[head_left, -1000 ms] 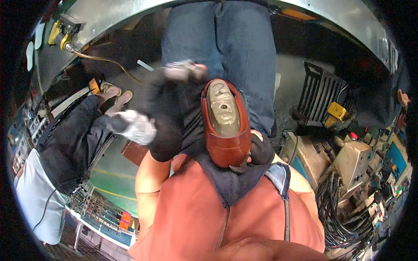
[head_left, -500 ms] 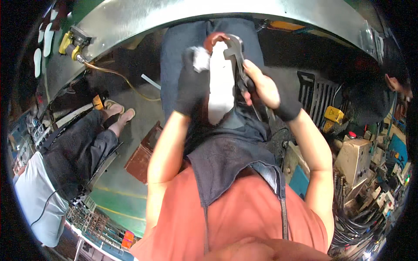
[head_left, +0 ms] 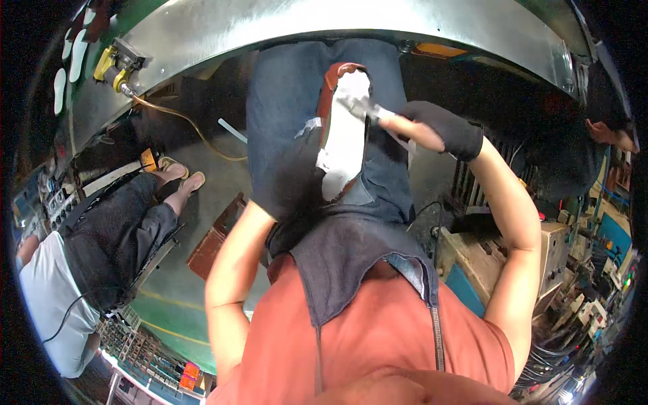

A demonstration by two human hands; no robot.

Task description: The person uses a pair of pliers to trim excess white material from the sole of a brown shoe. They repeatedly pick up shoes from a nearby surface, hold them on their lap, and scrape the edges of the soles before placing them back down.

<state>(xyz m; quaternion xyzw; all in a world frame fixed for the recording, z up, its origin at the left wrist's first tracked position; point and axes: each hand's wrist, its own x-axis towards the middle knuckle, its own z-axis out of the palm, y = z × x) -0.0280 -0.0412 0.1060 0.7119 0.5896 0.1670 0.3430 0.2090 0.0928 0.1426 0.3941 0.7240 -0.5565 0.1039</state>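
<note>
A shoe (head_left: 348,138) with a reddish-brown leather upper lies sole-side up across my lap, its white insole facing me and its toe pointing away. My left hand (head_left: 295,169), in a black glove with white wrapping at the fingertips, grips the shoe along its left side near the heel. In my right hand (head_left: 432,129), also black-gloved with bare fingertips, are metal lasting pincers (head_left: 366,108), closed in my fist. The pincers' head is smeared by motion over the front part of the insole. Most of the left fingers are dark and hard to separate.
A metal bench edge (head_left: 297,23) curves across the far side. On it at left lies a yellow tool (head_left: 111,67) with a hose (head_left: 185,121). A brown box (head_left: 214,243) stands left on the floor. A seated co-worker (head_left: 101,256) is at left; machinery (head_left: 560,243) stands right.
My right hand has moved up and outward, its pincers swinging from the shoe's right edge to over the insole. My left hand has slid nearer to the heel. The shoe's toe has come slightly closer.
</note>
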